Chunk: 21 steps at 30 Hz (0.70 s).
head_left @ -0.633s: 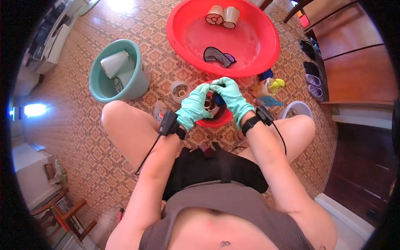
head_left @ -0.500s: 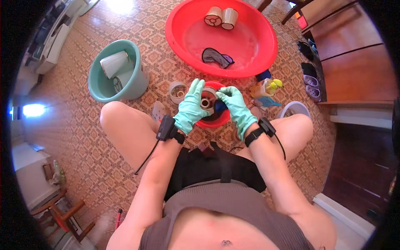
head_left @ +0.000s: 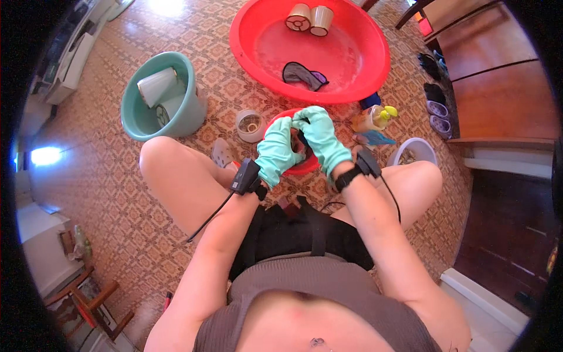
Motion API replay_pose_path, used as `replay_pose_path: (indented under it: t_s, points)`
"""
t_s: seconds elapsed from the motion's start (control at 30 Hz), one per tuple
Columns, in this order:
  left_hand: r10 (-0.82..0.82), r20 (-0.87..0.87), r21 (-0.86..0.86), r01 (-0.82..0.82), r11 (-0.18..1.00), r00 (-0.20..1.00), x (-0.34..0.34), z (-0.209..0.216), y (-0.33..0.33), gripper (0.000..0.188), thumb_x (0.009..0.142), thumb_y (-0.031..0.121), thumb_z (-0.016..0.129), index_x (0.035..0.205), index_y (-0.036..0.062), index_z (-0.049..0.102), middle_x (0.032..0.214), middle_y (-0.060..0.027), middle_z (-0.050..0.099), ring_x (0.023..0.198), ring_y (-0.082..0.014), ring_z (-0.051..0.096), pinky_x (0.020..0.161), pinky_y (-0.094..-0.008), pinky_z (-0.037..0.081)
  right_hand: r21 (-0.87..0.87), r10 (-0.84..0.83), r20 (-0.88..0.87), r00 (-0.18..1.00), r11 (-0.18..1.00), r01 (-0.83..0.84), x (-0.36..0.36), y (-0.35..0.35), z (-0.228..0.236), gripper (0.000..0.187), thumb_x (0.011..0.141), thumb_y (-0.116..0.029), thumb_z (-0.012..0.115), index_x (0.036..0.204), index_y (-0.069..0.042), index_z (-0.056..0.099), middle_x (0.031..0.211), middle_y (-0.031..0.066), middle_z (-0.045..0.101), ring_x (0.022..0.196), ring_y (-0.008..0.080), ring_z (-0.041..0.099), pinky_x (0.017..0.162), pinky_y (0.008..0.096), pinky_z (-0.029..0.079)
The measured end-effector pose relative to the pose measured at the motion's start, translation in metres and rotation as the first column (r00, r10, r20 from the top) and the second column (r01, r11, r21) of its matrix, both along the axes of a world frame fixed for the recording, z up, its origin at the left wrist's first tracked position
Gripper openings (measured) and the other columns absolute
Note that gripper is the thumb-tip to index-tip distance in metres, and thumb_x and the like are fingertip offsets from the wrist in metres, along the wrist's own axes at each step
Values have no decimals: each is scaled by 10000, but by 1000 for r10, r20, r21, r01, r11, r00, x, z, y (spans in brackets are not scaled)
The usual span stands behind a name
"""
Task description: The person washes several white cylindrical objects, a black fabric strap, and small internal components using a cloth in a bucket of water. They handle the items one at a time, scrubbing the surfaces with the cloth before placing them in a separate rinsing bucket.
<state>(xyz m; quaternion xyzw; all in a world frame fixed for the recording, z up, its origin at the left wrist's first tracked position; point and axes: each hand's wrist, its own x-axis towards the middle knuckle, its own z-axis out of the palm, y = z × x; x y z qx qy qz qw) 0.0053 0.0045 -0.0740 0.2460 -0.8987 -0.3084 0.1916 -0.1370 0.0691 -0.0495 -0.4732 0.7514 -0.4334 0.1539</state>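
Observation:
Both hands wear teal rubber gloves and meet over a small red bowl [head_left: 305,165] on the floor between my knees. My left hand [head_left: 275,151] and my right hand [head_left: 321,136] close together around a small dark object [head_left: 301,138]; what it is cannot be told. Beyond them sits a big red basin [head_left: 363,76] with water, a dark sponge-like piece [head_left: 302,74] and two round filter-like cylinders [head_left: 310,17]. Each wrist carries a black strapped device with a cable.
A teal bucket [head_left: 138,120] with white cups stands at the left. A small round white container [head_left: 250,125] lies near it. A yellow-capped bottle [head_left: 373,117] and a white bowl [head_left: 414,151] are at the right, with shoes [head_left: 437,100] by a wooden cabinet. Patterned tile floor all around.
Both hands have stayed over the small red bowl, turning the dark object between the fingers; the right hand now sits higher over it.

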Motion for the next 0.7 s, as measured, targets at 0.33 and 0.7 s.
replay_pose_path:
  t_s: [0.33,0.7]
  points:
    - [91,18,66,-92,994,996,10,-5,-6,957,557,297,902,1327,-18,427,1254,-210,525,1177,-367,536,1000,-402,452,-87,-29,225,974,995,50,23,23,-3,85,688,26,718,751,-8,672,715,135,662,721,295,657,689,371,519]
    - [66,-61,53,-62,997,996,11,-7,-2,826,617,246,862,1294,-4,461,1180,-194,555,1095,-362,574,968,-392,469,-53,-126,458,880,984,169,31,29,-7,76,748,31,752,799,16,697,786,97,701,706,149,648,689,293,528]
